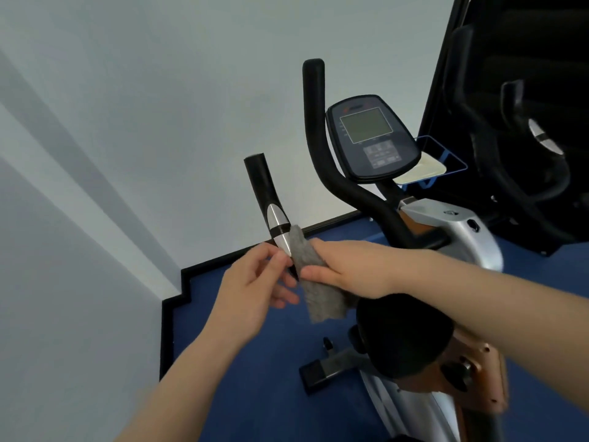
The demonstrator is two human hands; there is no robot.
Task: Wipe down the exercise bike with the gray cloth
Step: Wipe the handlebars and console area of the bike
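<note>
Two bare forearms reaching in from the lower edge, meeting at one handle. Left hand (255, 282) raised from the lower left, palm turned inward, fingers loosely curled, thumb and fingertips pinching the lower tip of the near handlebar grip (269, 204) just beside the cloth. Right hand (345, 269) crossing in from the right edge, back of the hand upward, fingers curled over the gray cloth (310, 282) and pressing it against the right side of that same grip. Cloth fuzzy and thick, folded into a long strip, upper end touching the metal band, lower end hanging free below the hand.

Near grip a tapered stick: matte black foam above, polished silver sensor plates below, split by one black ring. One second handlebar (322, 138), black, padded, S-curved, rising farther back. One oval console (371, 137), dark glossy plastic, with one rectangular greenish screen over one block of gray buttons. One small blue-rimmed clear tray (441, 161) beside the console, holding something flat and cream-coloured. Exercise bike (452, 231) body smooth silver plastic with copper-orange panels; one black rounded saddle (401, 336) under the right forearm; one black round knob at the lower right. Blue carpeted floor (248, 378) edged by black skirting along a pale wall; dark glossy panel at the upper right reflecting a handle.
</note>
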